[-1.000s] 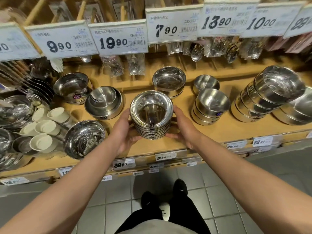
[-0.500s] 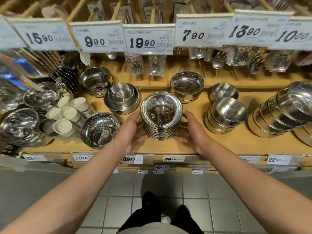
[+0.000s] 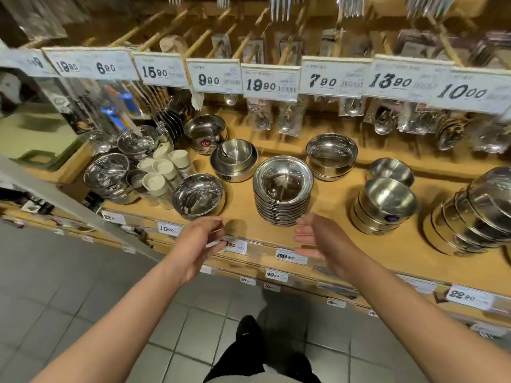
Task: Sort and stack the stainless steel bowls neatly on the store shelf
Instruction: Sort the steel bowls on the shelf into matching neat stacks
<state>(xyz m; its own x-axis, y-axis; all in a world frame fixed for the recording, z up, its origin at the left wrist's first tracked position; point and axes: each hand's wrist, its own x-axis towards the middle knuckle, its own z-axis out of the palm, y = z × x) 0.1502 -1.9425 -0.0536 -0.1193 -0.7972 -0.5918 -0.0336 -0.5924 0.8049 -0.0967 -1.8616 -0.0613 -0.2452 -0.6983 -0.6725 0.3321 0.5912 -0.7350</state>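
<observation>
One stack of bowls (image 3: 282, 197) stands tidy just beyond both hands' empty, loosely spread fingers (image 3: 304, 229); the leaning stack (image 3: 470, 214) farther right looks unsorted.

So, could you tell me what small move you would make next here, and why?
Probably reach the left hand to the single large bowl lying tilted near the shelf's front edge. Both hands are off the stack of shallow bowls, which stands upright on its own, and the right hand is open beside it, so the tilted bowl seems the nearest untidy item.
</observation>
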